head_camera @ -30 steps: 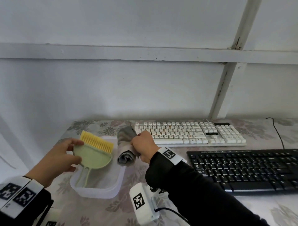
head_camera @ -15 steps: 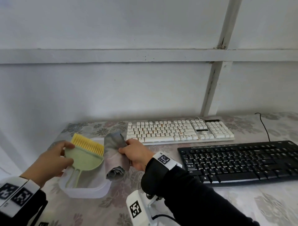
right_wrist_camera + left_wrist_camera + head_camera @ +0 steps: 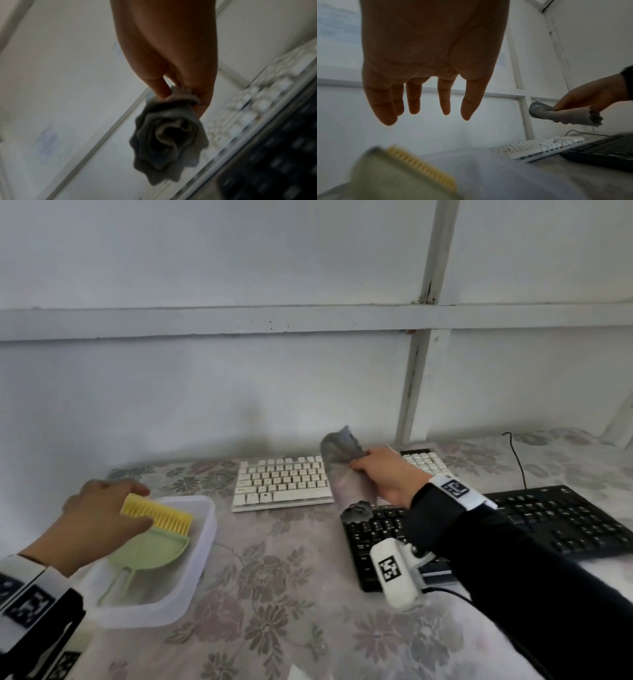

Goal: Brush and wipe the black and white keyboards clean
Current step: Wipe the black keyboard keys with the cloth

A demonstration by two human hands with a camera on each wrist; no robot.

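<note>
Your right hand (image 3: 387,475) pinches the rolled grey cloth (image 3: 346,470), raised over the white keyboard (image 3: 281,484) — the black keyboard (image 3: 534,525) lies just nearer you; your left hand (image 3: 426,59), fingers spread, hovers above the yellow-bristled green brush (image 3: 156,529) in the translucent plastic tray (image 3: 202,542), left of the white keyboard

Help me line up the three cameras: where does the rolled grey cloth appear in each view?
Head: the rolled grey cloth is right of centre, gripped by the right hand, over the gap between the keyboards.
Left wrist: cloth at the right edge, mid-height, above the white keyboard.
Right wrist: cloth centre, hanging below the fingers.
Shared landmark: the white keyboard, in all three views.
</note>
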